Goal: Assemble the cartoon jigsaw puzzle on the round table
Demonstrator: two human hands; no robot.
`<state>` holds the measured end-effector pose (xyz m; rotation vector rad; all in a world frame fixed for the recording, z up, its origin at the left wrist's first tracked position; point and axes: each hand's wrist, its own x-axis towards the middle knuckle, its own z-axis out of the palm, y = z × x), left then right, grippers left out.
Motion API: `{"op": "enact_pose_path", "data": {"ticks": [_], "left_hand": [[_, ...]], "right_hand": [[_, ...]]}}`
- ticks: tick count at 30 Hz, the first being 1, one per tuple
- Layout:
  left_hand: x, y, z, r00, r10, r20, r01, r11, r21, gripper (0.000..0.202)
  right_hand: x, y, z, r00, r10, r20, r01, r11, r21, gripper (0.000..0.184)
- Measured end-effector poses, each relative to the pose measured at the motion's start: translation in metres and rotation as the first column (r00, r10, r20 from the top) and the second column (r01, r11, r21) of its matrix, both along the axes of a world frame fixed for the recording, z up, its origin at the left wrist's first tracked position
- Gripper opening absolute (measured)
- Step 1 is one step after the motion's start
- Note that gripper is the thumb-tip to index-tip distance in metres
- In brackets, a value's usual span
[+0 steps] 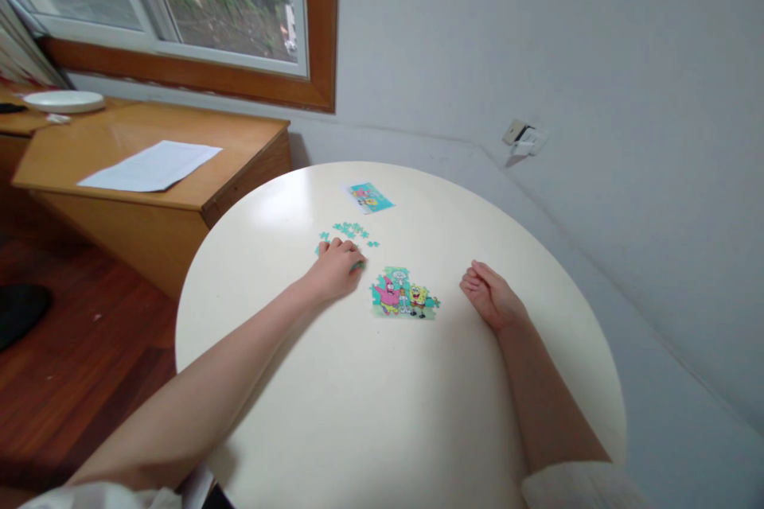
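Observation:
My left hand [340,266] is closed just left of a partly joined jigsaw puzzle [404,296]. A small green puzzle piece [359,264] shows at its thumb and fingertips. The joined part has a pink starfish figure, a pale figure and a yellow square figure on a teal ground, with an uneven upper edge. Loose puzzle pieces [352,230] lie beyond my left hand, which hides some of them. To the right of the puzzle, my right hand [490,296] rests on the table with its fingers curled in; no object shows in it.
A picture card [370,197] with similar figures lies at the far side of the round white table [370,406]. On the left stands a wooden desk [239,131] bearing white paper [152,165] and a white plate [64,101]. A wall socket [514,132] is at the right.

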<state>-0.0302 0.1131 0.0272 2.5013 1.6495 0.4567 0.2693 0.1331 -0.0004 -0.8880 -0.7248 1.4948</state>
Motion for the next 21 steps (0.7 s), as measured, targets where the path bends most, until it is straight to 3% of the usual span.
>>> {"op": "enact_pose_path", "data": {"ticks": [12,21], "left_hand": [[-0.0038,0.0027,-0.0062,1.0,-0.024,-0.01,0.024,1.0,-0.014,0.027],[-0.0014,0.0017,-0.0028,1.0,-0.002,-0.018,0.002,1.0,-0.025,0.018]], "right_hand": [[-0.0017,-0.0022,0.0032,1.0,-0.002,0.009,0.002,1.0,-0.006,0.033],[0.0002,-0.0001,0.0006,0.999,0.007,0.031,-0.007,1.0,0.002,0.033]]}}
